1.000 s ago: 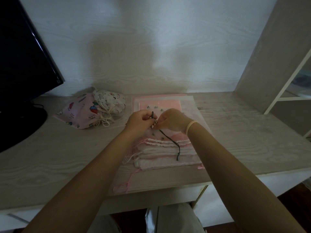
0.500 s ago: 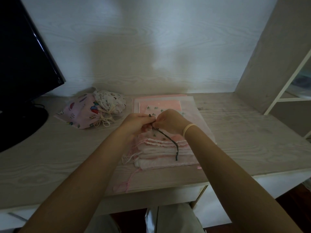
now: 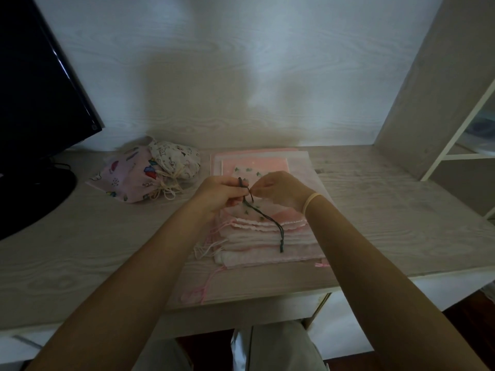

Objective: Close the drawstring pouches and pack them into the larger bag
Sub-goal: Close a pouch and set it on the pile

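My left hand (image 3: 221, 195) and my right hand (image 3: 278, 192) meet over a sheer pouch with small green dots (image 3: 253, 210). Both pinch its dark green drawstring (image 3: 270, 220), whose loose end trails down to the right over the pile. The pouch lies on top of a stack of flat pink and white pouches (image 3: 267, 245) in the middle of the desk. At the back left, a pink printed larger bag (image 3: 126, 180) lies on its side with a tied white printed pouch (image 3: 176, 162) on it.
A black monitor (image 3: 40, 84) on a round base stands at the far left. A pink flat sheet (image 3: 300, 167) lies under the stack. A shelf unit (image 3: 460, 129) rises at the right. The pale wooden desk (image 3: 80, 250) has its front edge close to my legs.
My hands have shifted slightly while working the green cord between their fingertips. The cord's upper end now sticks up by my left thumb. The stack and the bags have not moved.
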Tool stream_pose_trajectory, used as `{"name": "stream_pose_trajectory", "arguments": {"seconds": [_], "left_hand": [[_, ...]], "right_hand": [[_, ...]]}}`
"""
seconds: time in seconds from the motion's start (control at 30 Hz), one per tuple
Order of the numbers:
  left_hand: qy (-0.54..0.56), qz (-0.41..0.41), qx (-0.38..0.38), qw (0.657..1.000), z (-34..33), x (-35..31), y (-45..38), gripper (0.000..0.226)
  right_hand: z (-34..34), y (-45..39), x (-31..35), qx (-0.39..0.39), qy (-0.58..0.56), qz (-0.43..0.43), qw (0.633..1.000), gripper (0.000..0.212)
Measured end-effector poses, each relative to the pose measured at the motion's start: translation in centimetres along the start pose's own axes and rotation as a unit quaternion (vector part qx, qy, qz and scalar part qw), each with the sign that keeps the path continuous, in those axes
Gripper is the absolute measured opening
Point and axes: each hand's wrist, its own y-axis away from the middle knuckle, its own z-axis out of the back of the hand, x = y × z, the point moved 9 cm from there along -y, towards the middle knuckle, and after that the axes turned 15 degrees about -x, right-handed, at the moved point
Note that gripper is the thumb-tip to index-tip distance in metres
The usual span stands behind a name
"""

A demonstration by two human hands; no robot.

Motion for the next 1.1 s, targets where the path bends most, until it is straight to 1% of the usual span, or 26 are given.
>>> {"name": "stream_pose_trajectory", "arguments": {"seconds": [0.07,0.13,0.2,0.27,0.33,0.4,0.47,0.6,0.67,0.77,0.93,1.03,1.1], "left_hand": [[-0.022,-0.025,-0.006,0.999,0.0,-0.3,0.2,0.018],[-0.066,-0.071,-0.025,0.995,0.1,-0.9,0.4,0.017],[-0.087,-0.121,-0.053,0.987,0.3,-1.5,0.3,0.016],[-0.091,-0.159,-0.077,0.98,0.6,-1.8,0.2,0.016],[-0.082,-0.174,-0.092,0.977,0.7,-1.7,0.3,0.016],[-0.06,-0.174,-0.1,0.978,0.6,-1.5,0.3,0.016],[-0.042,-0.17,-0.115,0.978,0.7,-1.4,0.2,0.015],[-0.029,-0.151,-0.13,0.979,0.8,-1.2,0.2,0.012],[-0.016,-0.134,-0.124,0.983,0.7,-1.1,0.3,0.013],[0.004,-0.114,-0.109,0.988,0.6,-0.8,0.4,0.014],[0.027,-0.085,-0.087,0.992,0.6,-0.3,0.6,0.014],[0.046,-0.072,-0.078,0.993,0.7,-0.2,0.6,0.011],[0.054,-0.063,-0.076,0.994,0.7,0.1,0.5,0.01]], "right_hand": [[-1.1,0.5,0.1,0.049,0.029,-0.006,0.998,0.031],[-1.3,0.2,-0.4,0.047,0.023,-0.022,0.998,0.028],[-1.2,-0.2,-1.3,0.026,-0.073,-0.067,0.995,0.019],[-1.2,-0.5,-2.1,0.012,-0.177,-0.108,0.978,0.015],[-1.3,-0.5,-2.1,0.017,-0.227,-0.121,0.966,0.016],[-1.5,-0.5,-1.8,0.025,-0.247,-0.115,0.962,0.017],[-1.6,-0.8,-1.7,0.031,-0.242,-0.094,0.965,0.009],[-1.8,-0.9,-1.9,0.039,-0.243,-0.094,0.965,0.012],[-2.2,-1.0,-1.9,0.042,-0.24,-0.092,0.965,0.012],[-2.9,-1.1,-2.3,0.05,-0.208,-0.083,0.973,0.005],[-3.0,-0.8,-2.7,0.052,-0.22,-0.113,0.968,0.002],[-3.2,-1.1,-2.6,0.042,-0.209,-0.107,0.971,0.002],[-2.9,-1.4,-2.9,0.02,-0.207,-0.112,0.972,0.009]]}}
